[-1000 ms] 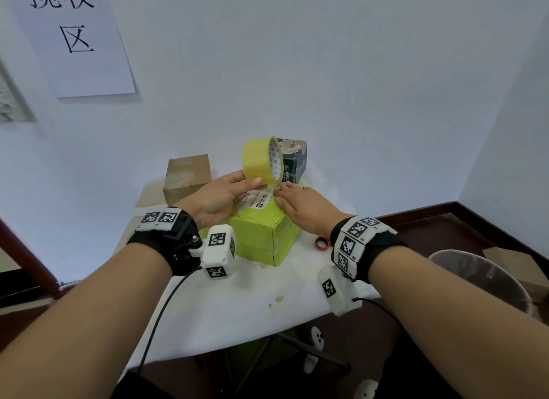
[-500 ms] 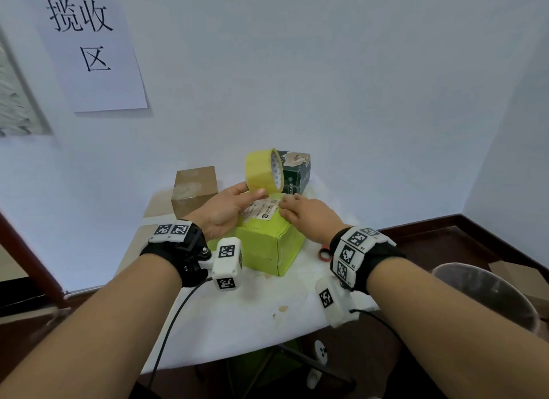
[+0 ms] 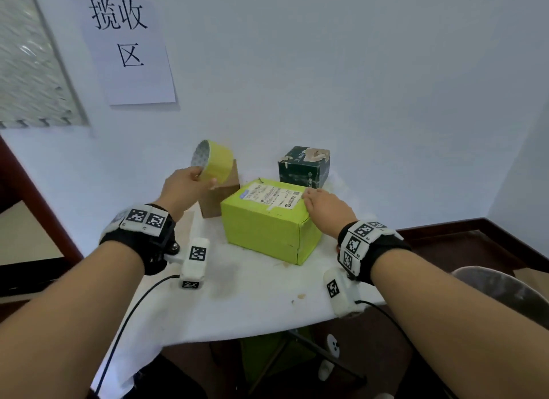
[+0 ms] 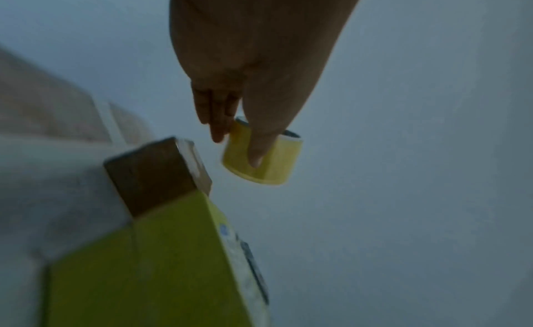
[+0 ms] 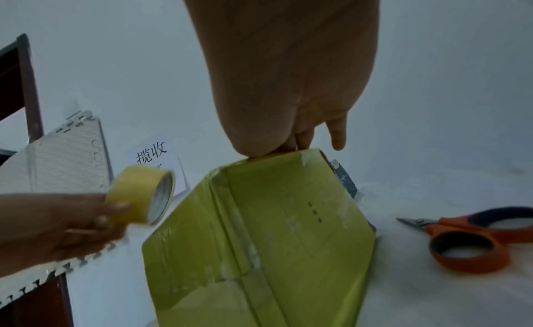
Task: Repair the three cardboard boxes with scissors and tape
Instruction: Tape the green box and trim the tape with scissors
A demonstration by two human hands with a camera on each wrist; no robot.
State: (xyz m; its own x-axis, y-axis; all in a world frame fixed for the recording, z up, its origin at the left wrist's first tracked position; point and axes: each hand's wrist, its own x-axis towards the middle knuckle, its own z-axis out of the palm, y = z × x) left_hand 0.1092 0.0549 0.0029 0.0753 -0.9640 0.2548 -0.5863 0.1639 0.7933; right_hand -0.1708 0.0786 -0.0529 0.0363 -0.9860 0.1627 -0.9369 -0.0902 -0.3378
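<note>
My left hand point(image 3: 205, 180) grips the yellow tape roll point(image 3: 212, 162), thumb on the outer face and fingers at its rim, and holds it in the air left of the green box point(image 3: 267, 220), in front of the brown box point(image 3: 219, 199). The left wrist view shows the left hand point(image 4: 235, 147) with the tape roll point(image 4: 262, 163) clear of the brown box point(image 4: 153, 174). My right hand point(image 3: 309, 196) rests on the green box's top right edge beside its white label; in the right wrist view the right hand point(image 5: 288, 147) presses that edge of the green box point(image 5: 259, 229). A dark green box point(image 3: 304, 167) stands behind.
Orange-handled scissors point(image 5: 467, 238) lie on the white table point(image 3: 237, 303) to the right of the green box. A grey bin point(image 3: 505, 288) stands at the lower right off the table. The white wall with a paper sign point(image 3: 130, 48) is close behind the boxes.
My left hand has carried the tape roll from over the green box's top to the left, in front of the brown box. My right hand stays on the box top, near its right edge.
</note>
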